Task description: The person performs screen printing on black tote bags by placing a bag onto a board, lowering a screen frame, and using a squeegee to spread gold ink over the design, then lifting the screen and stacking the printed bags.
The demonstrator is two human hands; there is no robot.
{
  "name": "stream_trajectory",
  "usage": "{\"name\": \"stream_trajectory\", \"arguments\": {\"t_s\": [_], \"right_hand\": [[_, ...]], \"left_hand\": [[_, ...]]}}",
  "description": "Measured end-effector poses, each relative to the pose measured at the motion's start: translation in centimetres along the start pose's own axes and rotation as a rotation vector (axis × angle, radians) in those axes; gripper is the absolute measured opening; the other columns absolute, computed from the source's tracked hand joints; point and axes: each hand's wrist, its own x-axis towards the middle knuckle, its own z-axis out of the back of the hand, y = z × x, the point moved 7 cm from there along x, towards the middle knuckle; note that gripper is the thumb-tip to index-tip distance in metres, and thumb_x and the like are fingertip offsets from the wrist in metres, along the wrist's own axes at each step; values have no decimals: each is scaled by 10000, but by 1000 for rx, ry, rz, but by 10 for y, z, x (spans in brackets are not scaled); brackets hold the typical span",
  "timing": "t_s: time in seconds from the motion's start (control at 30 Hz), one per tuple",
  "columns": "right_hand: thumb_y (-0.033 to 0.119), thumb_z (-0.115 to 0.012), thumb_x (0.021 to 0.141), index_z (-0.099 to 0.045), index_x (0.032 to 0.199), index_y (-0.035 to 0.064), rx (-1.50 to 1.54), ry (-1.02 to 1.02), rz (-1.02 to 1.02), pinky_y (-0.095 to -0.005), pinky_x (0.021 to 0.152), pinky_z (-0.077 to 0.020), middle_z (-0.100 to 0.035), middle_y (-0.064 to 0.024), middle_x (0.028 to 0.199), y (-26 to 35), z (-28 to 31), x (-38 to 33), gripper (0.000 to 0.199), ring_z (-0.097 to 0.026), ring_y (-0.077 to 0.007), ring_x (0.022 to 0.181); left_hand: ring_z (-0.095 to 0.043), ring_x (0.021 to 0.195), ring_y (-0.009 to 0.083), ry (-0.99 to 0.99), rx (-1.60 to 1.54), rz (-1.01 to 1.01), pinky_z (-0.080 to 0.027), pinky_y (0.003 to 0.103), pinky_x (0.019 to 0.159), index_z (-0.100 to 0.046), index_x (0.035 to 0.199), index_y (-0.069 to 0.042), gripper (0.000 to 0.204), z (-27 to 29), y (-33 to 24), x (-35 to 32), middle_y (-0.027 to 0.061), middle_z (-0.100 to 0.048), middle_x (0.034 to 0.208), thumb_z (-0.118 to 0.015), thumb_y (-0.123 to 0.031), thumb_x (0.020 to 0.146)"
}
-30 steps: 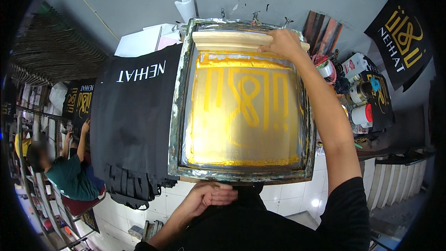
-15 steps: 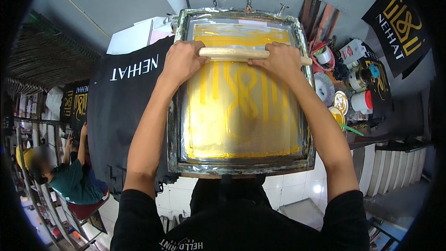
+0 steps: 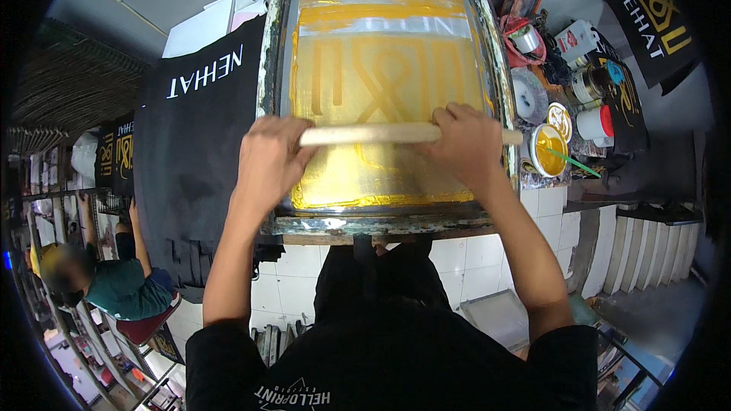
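Observation:
Both my hands hold the pale wooden handle of a squeegee, laid crosswise over a screen-printing frame. My left hand is closed round its left end. Nearer the other end, my right hand grips it, and a short stub sticks out beyond. The mesh carries a yellow film with a curling stencil design showing through it. Thick yellow ink lies in a ridge along the near edge, and more is streaked across the far end. The squeegee's blade is hidden under the handle and hands.
Black printed fabric is stacked at the left. On the right stand a tub of yellow ink with a green stick, a red-lidded jar and other containers. A person in a green shirt sits at far left.
Both hands have drawn the squeegee toward me, from the far part of the mesh to its nearer half. My view has shifted too, so the frame appears higher.

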Motion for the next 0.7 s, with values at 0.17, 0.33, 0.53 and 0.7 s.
{"name": "stream_trajectory", "arguments": {"t_s": [0.17,0.33,0.53,0.7], "right_hand": [[403,-848,642,-668,824,88,-12,62,7,-418,664,-543,-618,-63,795,27,6,-64,406,-666,-263,776],[280,-862,574,-641,848,90,35,-8,15,-402,693,-535,-600,-49,833,40,13,-95,400,-644,-256,800],[175,-788,582,-649,867,101,85,-69,78,-396,689,-512,-597,-47,847,39,23,-100,326,-636,-263,801],[120,-730,578,-666,877,105,83,-331,104,-393,695,-511,-641,-46,888,47,103,-87,306,-654,-272,818]], "left_hand": [[-667,859,350,2,-83,-11,-514,423,822,-735,1000,-29,310,6,-30,-64,137,-718,908,-823,-62,705],[-668,1003,341,-42,-145,3,-494,443,925,-700,1120,-16,470,1,-30,-104,156,-714,1072,-869,-116,692],[-193,1551,418,-199,-73,163,-112,531,1281,-149,1618,-35,1474,-17,18,-139,175,-183,1698,-1017,-338,465],[-267,1527,422,-612,-268,-100,-189,585,1256,-6,1647,-142,1531,41,10,-151,265,-212,1662,-987,-506,529]]}}
